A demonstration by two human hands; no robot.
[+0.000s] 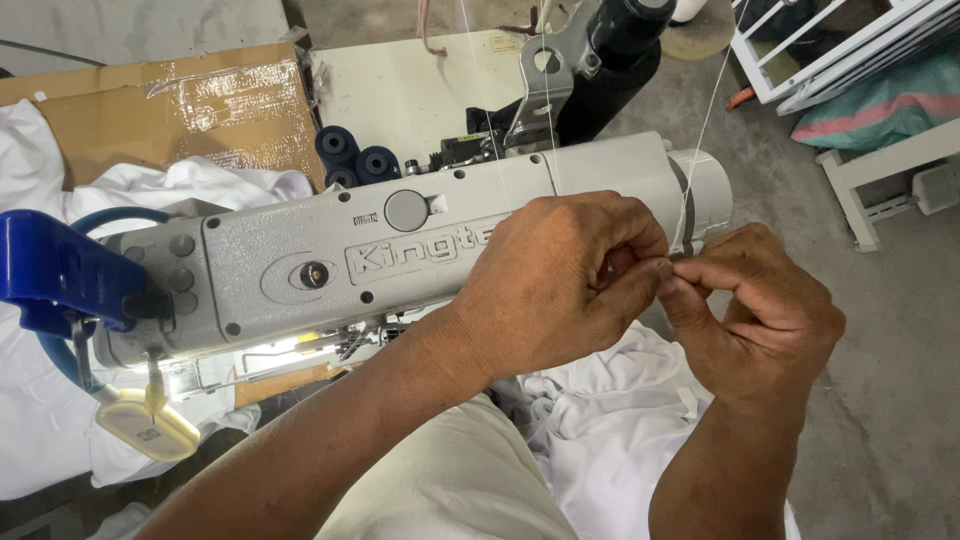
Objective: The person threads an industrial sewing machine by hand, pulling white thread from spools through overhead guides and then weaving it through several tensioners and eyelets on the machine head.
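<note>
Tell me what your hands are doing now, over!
Left hand and right hand pinch white thread together. Thread runs up past grey sewing machine. White cloth beneath; nothing blocking.

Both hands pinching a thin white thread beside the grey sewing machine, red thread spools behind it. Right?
Not quite: the head view shows dark blue thread spools. Otherwise correct: left hand and right hand pinch the thin white thread beside the grey sewing machine.

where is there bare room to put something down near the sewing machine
Bare concrete floor right of the right hand; pale tabletop behind the sewing machine, beside the blue spools. Crowded: white fabric below both hands.
</note>
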